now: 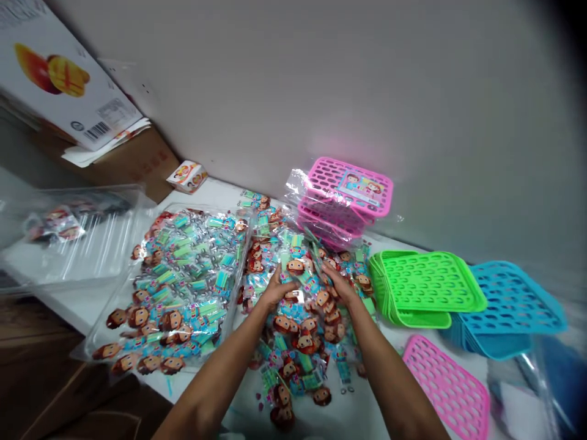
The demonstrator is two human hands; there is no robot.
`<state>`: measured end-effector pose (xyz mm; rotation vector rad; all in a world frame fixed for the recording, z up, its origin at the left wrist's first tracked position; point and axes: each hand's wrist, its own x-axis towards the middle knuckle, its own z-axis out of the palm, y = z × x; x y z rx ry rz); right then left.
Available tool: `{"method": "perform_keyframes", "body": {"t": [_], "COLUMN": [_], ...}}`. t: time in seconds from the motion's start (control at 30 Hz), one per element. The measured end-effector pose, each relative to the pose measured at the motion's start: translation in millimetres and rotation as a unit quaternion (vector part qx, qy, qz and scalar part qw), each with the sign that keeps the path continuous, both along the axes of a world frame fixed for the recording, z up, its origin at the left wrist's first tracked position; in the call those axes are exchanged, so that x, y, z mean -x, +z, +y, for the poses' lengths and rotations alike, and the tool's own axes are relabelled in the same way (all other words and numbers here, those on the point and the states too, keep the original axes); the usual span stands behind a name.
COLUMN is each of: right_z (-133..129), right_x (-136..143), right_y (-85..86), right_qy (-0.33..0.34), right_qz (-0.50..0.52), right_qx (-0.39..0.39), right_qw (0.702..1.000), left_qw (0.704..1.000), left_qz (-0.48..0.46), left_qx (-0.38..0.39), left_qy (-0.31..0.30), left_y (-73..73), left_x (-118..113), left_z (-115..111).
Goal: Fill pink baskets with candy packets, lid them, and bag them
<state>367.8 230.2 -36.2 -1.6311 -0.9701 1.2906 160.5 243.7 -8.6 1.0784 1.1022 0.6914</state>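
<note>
Both hands are at a heap of flat cartoon-girl figures (298, 342) with red-brown hair, turquoise clothes and shiny clear wrapping. My left hand (275, 292) grips the left side of a bunch of these figures, its thumb laid over them. On the right side of the same bunch, my right hand (340, 286) presses in with its fingers partly hidden among the figures. To the left, a clear plastic tray (94, 333) is filled with more such figures, some hanging over its front edge. Small metal rings show at the ends of a few.
Pink baskets (321, 174) in clear film stand behind the heap. Stacked green baskets (426, 281) and blue baskets (518, 299) are at right, with a pink perforated piece (447, 385) in front. A clear lid-like tray (92, 244), cardboard box (132, 165) and small carton (188, 177) are left.
</note>
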Motion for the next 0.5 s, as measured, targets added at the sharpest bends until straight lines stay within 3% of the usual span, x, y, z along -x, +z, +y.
{"method": "perform_keyframes", "body": {"t": [0.13,0.23,0.3,0.37,0.43,0.5], "right_z": [-19.8,-22.4,-20.5,-17.9,-15.8,-14.8], "right_x": [-34.0,-54.9,-63.1,-66.4,-66.1,-64.6], "right_y": [25.1,44.1,49.6,47.3,38.1,24.6], "right_qy": [0.043,0.090,0.134,0.143,0.111,0.093], "right_qz": [0.084,0.030,-0.014,-0.047,-0.113,-0.220], "right_qx": [-0.024,-0.056,-0.058,-0.050,-0.041,-0.044], "right_qw": [0.995,0.994,0.989,0.987,0.986,0.970], "left_qw": [0.983,0.932,0.906,0.917,0.922,0.870], "left_qz": [0.080,0.124,0.136,0.169,0.270,0.423], "left_qx": [-0.132,-0.225,-0.243,-0.232,-0.224,-0.231], "left_qy": [-0.102,-0.255,-0.319,-0.277,-0.164,-0.106], "left_y": [39.5,74.8,85.7,80.9,62.7,38.2], "left_x": [11.5,27.8,37.5,43.4,43.7,38.7], "left_z": [-2.6,-1.9,1.2,10.8,29.0,54.2]}}
